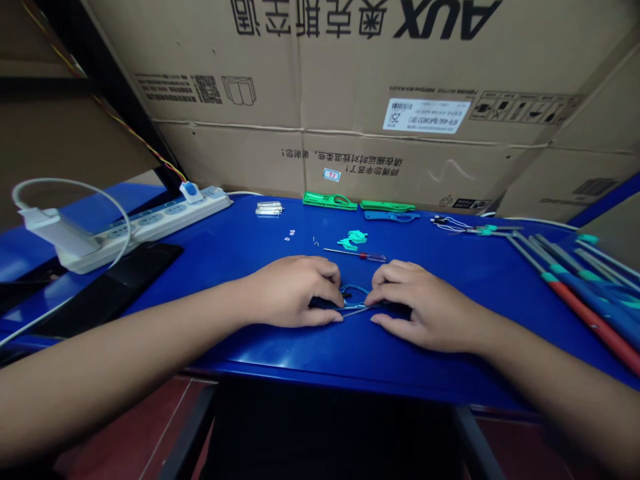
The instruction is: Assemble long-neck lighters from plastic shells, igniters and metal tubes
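Blue desk point(260, 230) carried loose teal pieces point(353, 240); fingers point(327, 283) of the left hand point(290, 293) and right hand point(425, 307) gripped a blue wire loop point(354, 291).

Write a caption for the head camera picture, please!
Left hand and right hand pinch a small blue loop on a blue table.

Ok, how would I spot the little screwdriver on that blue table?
Start at the blue table. Just beyond the left hand and right hand, a small screwdriver lies flat, its thin shaft pointing left and red handle right. Teal plastic pieces sit just beyond it, and unlike the long rods at the table's right end, it is short.
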{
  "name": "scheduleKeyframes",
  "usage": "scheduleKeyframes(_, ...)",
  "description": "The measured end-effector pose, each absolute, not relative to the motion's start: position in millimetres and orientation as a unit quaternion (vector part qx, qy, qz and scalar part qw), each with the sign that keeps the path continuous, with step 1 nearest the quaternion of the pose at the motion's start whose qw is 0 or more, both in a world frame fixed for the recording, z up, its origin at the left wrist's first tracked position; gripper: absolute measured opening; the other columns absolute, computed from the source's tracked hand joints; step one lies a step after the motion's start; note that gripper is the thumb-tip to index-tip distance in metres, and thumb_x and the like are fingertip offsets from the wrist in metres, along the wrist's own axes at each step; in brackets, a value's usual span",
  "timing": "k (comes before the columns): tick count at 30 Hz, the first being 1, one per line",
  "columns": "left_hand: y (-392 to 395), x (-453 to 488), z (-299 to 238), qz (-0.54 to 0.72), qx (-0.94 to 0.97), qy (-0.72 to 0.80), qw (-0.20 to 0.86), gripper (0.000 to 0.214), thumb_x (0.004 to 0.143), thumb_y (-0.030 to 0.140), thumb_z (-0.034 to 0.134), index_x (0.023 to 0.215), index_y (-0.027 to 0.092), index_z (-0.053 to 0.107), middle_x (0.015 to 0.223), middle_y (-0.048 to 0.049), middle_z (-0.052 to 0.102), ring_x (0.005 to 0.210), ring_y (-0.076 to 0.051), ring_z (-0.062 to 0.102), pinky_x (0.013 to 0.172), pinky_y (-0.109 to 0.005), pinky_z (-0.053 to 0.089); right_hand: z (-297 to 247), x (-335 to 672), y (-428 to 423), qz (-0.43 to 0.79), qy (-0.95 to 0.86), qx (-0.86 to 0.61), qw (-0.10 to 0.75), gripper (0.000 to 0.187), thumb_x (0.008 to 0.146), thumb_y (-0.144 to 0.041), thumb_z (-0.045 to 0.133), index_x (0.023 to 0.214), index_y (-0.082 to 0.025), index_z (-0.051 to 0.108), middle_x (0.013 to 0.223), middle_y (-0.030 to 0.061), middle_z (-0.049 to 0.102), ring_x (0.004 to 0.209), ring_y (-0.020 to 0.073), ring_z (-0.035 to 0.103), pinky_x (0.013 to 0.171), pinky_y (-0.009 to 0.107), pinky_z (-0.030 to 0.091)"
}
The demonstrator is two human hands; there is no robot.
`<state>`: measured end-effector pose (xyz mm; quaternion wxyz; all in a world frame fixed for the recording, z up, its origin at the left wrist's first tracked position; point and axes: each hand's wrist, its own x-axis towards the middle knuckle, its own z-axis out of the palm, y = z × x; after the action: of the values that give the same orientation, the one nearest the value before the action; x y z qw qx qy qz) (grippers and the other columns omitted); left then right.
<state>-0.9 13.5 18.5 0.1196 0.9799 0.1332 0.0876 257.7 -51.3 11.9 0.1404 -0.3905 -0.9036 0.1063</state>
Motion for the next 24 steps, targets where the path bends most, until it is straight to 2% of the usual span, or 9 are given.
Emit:
scheduleKeyframes(2,14,-1,18,0.093,0.977,0.135,0.135,0.022,0.092,0.038,0.063,0.105,0.026,0.076,0.102,-0.0051,0.067,0.092,-0.019,0.065,0.081,-0.031,0.053,14,264,-48,0.112,-0.903,-0.387,0.150,0.019,0.086,-0.027,0.066,0.105,-0.022,0.066,0.103,0.0051,0.062,0.096,0.0201,0.057,0.090,0.039,0.042)
scheduleKeyframes(8,15,1,16,0.099,0.973,0.132,0.164,0.019,0.091,0.031,0.064,0.104,0.025,0.076,0.099,-0.0051,0.065,0.090,-0.018,0.063,0.083,-0.031,0.052,13,268,-44,0.110,-0.916,-0.364,0.130,0.012,0.090,-0.023,0.059,0.097,-0.022,0.069,0.100,0.0050,0.063,0.092,0.0189,0.058,0.088,0.037,0.044)
scheduleKeyframes(12,15,2,15,0.106,0.970,0.130,0.174,0.019,0.090,0.029,0.065,0.104,0.022,0.076,0.096,-0.0058,0.065,0.087,-0.017,0.063,0.081,-0.030,0.053,13,266,-45,0.153,-0.904,-0.385,0.111,0.015,0.091,-0.022,0.057,0.101,-0.021,0.069,0.099,0.0051,0.065,0.091,0.0183,0.061,0.081,0.033,0.047)
scheduleKeyframes(18,16,2,16,0.104,0.968,0.132,0.188,0.019,0.090,0.029,0.064,0.104,0.022,0.076,0.096,-0.0059,0.064,0.086,-0.016,0.063,0.081,-0.030,0.053,21,277,-41,0.207,-0.888,-0.389,0.130,0.024,0.089,-0.023,0.060,0.111,-0.021,0.069,0.106,0.0048,0.069,0.094,0.0167,0.065,0.084,0.029,0.050)
scheduleKeyframes(24,16,3,15,0.106,0.964,0.133,0.205,0.018,0.090,0.029,0.064,0.101,0.021,0.076,0.095,-0.0053,0.064,0.083,-0.015,0.062,0.080,-0.028,0.052,20,279,-38,0.204,-0.892,-0.381,0.130,0.022,0.091,-0.024,0.059,0.106,-0.023,0.075,0.098,0.0040,0.073,0.087,0.0163,0.068,0.080,0.029,0.051)
